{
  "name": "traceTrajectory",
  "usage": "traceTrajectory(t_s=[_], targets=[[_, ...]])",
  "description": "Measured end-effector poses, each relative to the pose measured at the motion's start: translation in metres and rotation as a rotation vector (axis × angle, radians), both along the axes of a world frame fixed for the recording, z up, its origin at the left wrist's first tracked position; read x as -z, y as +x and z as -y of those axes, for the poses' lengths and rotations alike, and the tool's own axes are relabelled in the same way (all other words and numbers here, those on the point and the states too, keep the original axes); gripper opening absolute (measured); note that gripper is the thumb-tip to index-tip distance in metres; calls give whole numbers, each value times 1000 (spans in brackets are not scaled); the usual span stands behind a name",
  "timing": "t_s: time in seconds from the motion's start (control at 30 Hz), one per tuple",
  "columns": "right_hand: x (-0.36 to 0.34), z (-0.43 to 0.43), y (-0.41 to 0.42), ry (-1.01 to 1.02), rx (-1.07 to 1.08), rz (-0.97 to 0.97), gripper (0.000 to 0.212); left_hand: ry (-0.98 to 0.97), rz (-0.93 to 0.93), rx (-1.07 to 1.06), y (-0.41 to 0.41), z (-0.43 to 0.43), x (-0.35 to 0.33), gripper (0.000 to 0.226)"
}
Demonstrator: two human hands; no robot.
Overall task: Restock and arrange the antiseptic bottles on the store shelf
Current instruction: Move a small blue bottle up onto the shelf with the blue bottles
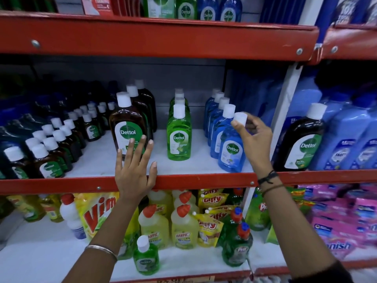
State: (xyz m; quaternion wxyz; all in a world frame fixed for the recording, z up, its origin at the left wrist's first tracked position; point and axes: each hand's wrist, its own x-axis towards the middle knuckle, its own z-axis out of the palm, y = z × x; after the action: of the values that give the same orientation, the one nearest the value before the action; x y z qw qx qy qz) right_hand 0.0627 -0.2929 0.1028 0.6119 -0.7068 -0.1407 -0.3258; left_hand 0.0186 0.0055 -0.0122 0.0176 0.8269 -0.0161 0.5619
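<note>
On the middle shelf [193,179] stand rows of Dettol bottles. My right hand [253,139] grips the white cap of the front blue bottle [231,150], which stands at the head of the blue row [216,119]. My left hand [135,166] is open, fingers spread, resting on the shelf's red front edge just in front of the large brown bottle [127,127]. A green row [179,131] stands between the brown and blue rows. A single small green Dettol bottle [145,257] stands on the lower shelf.
Several small brown bottles [51,148] fill the middle shelf's left side. A large brown Dettol bottle [302,139] stands among blue containers in the right bay. Yellow Harpic bottles [183,225], a Vim pouch [98,213] and green Pril bottles [236,246] crowd the lower shelf.
</note>
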Motion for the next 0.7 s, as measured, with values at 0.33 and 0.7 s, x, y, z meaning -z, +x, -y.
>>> traceTrajectory(t_s=[0.33, 0.7], targets=[[17, -19, -17, -9, 93, -26, 50, 11, -31, -8, -11, -10, 11, 54], [106, -78, -110, -26, -63, 10, 32, 93, -53, 1, -8, -18, -5, 57]])
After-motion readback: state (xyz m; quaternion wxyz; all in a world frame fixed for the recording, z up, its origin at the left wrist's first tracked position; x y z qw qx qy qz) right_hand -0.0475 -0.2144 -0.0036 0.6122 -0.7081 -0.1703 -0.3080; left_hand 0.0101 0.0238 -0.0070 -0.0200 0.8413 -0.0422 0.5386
